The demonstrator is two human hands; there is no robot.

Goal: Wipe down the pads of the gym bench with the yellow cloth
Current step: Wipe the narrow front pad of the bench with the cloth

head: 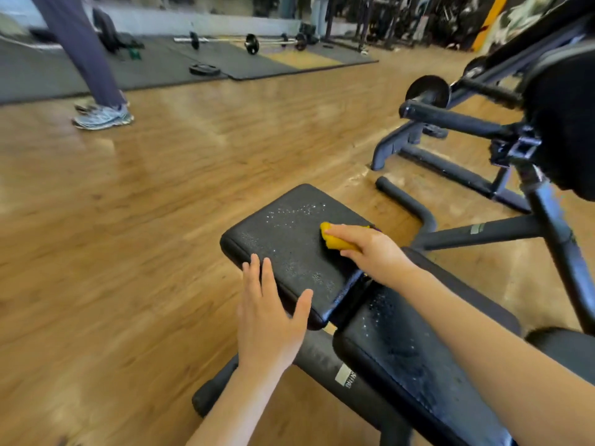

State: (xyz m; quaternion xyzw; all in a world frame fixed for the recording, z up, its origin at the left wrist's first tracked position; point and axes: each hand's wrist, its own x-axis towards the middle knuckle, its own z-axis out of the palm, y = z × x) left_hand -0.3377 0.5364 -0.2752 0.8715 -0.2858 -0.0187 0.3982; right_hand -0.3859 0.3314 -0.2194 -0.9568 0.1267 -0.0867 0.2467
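Two hands working: right hand (375, 249) grips the soft, bunched cloth (338, 238) (likely light), left hand (270, 320) flat, steadying the pad (289, 239).

No legible text found. One pale label (345, 377) sits on the black frame tube (322, 358) of the bench, lower centre of the frame (dark characters present, too blurred to read).

Head camera looks forward and down, close over the bench pads (289, 239).
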